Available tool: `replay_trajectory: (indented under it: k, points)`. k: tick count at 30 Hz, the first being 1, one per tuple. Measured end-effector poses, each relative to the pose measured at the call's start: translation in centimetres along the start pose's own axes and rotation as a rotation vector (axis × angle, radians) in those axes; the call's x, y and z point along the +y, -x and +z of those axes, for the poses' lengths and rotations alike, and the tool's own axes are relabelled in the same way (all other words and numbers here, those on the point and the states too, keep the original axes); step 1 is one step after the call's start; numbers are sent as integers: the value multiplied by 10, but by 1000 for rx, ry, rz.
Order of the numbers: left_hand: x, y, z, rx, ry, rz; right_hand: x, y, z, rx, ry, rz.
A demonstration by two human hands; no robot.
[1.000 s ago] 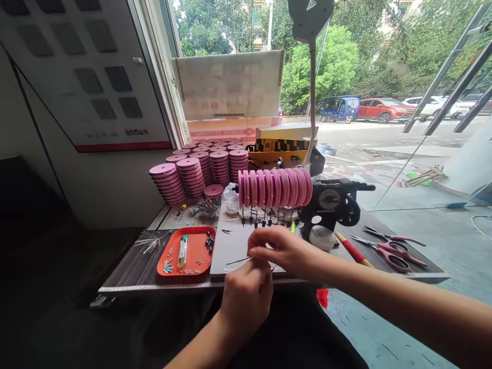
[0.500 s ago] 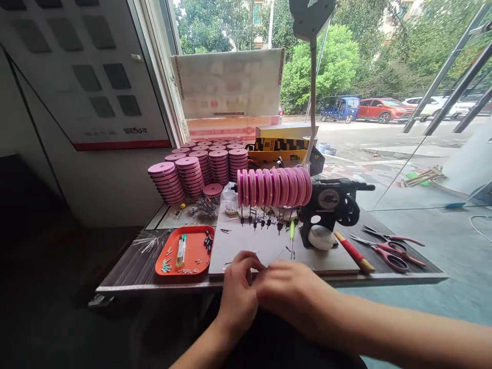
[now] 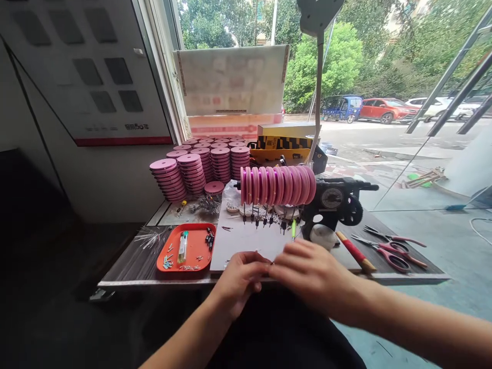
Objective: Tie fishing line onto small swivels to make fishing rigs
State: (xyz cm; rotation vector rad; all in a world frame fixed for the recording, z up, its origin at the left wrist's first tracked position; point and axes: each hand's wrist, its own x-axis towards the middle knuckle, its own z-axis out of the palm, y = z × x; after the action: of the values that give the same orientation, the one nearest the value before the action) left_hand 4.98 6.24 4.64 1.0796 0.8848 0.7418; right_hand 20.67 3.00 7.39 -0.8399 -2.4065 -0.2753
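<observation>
Fingertips pinched, my left hand (image 3: 240, 279) is at the front edge of the pale board (image 3: 238, 241). My right hand (image 3: 313, 269) meets it there, its fingers bent and closed at the same spot. A tiny dark bit shows between the fingertips, too small to name. Behind my hands, a row of pink spools (image 3: 277, 185) sits on the shaft of a black winding device (image 3: 331, 199). Several thin dark pieces hang below the spools on short lines. A green-handled tool (image 3: 294, 229) stands just beyond my right hand.
To the left lies an orange tray (image 3: 163, 251) with a lighter (image 3: 183, 247) and small parts. Stacked pink spools (image 3: 169, 179) fill the back left. At right are a red-handled brush (image 3: 355, 252), red-handled scissors (image 3: 395, 251) and a white round object (image 3: 323, 236). A lamp arm (image 3: 318, 92) rises behind.
My hands have drawn slightly apart, from overlapping to meeting only at the fingertips. My right hand has moved right and a little up. The view has shifted slightly.
</observation>
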Motion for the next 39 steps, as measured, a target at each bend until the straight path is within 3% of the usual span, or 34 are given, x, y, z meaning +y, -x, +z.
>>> replay_trajectory:
  k: [1, 3, 5, 7, 10, 14, 16, 20, 22, 23, 26, 29, 32, 34, 36, 39]
  points:
    - [0, -2, 0, -26, 34, -51, -3, 8, 2, 10, 159, -130]
    - [0, -5, 0, -47, 45, -95, -8, 18, 10, 2, 345, -256]
    - [-2, -6, 0, -47, 43, -103, -13, 20, 16, -12, 380, -284]
    - [-6, -4, 0, -21, 10, -68, -17, 17, 16, -76, 267, -246]
    - [-14, 1, 0, 91, -101, 114, -19, 1, 8, -136, -123, -57]
    - [-29, 6, -2, 367, -636, 745, 2, -37, 7, -91, -690, 489]
    - [-31, 6, -3, 379, -789, 867, 15, -55, 14, -153, -840, 603]
    - [-21, 6, -3, 254, -726, 798, 19, -59, 15, -256, -862, 576]
    - [-13, 5, -2, 200, -595, 634, 12, -43, 5, -194, -695, 519]
    - [-9, 4, -2, 160, -480, 500, 7, -32, 0, -130, -516, 430]
    - [-2, -1, -2, 12, -114, 70, -3, -2, -5, 3, 59, -24]
    - [-1, -5, -2, -43, -33, -52, -8, 15, 8, 7, 349, -267]
    - [-2, -5, -1, -37, -27, -68, -12, 17, 22, -60, 360, -304]
    - [-4, -3, 0, -5, -63, -22, -16, 15, 23, -109, 232, -250]
    - [-9, 0, -1, 51, -112, 56, -18, 8, 17, -127, -7, -113]
    - [-22, 3, -3, 208, -341, 395, -12, -13, 7, -96, -427, 238]
